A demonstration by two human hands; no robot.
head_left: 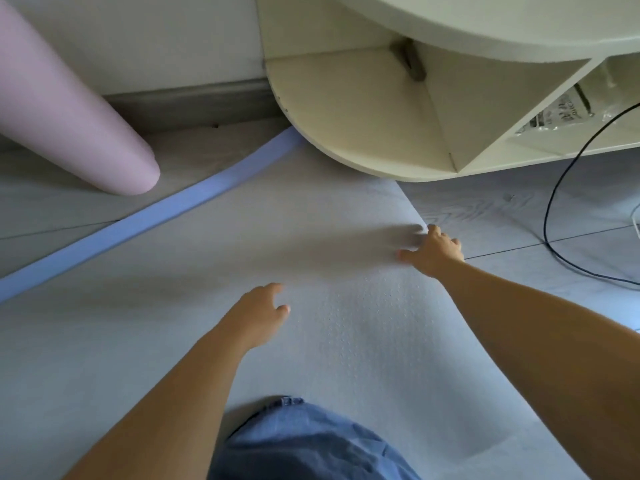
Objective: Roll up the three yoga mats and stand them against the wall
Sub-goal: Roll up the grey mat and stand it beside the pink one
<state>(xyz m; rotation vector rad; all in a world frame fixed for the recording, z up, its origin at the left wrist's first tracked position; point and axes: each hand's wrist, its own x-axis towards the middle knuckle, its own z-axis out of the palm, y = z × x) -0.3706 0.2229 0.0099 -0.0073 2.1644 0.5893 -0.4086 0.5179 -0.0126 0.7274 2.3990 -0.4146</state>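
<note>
Grey mat (311,237) lies unrolled, flat on the floor (502,216), filling most of the view. Its far end reaches the foot of the shelf unit (363,109). A blue band (138,220) runs along the mat's left edge. Can't tell if that's the mat's own side or a 2nd mat under it. Pink mat (62,109) is already rolled, standing tilted top left w/ its lower end on the floor near the wall (138,39) and skirting, just apart from the blue band. R hand (433,249) is at the grey mat's right edge: thumb spread on top, fingers curled over the edge, gripping it. The area next to it is blurred. L hand (258,313) is over the mat's middle, fingers loosely curled, holding nothing. Can't tell if it touches the mat. Both arms are stretched fwd. A knee (304,441) in blue denim rests on the near part of the mat. A black cable (550,209) loops over the floor at right, and a plastic bag (561,112) sits in the shelf unit's right compartment.
</note>
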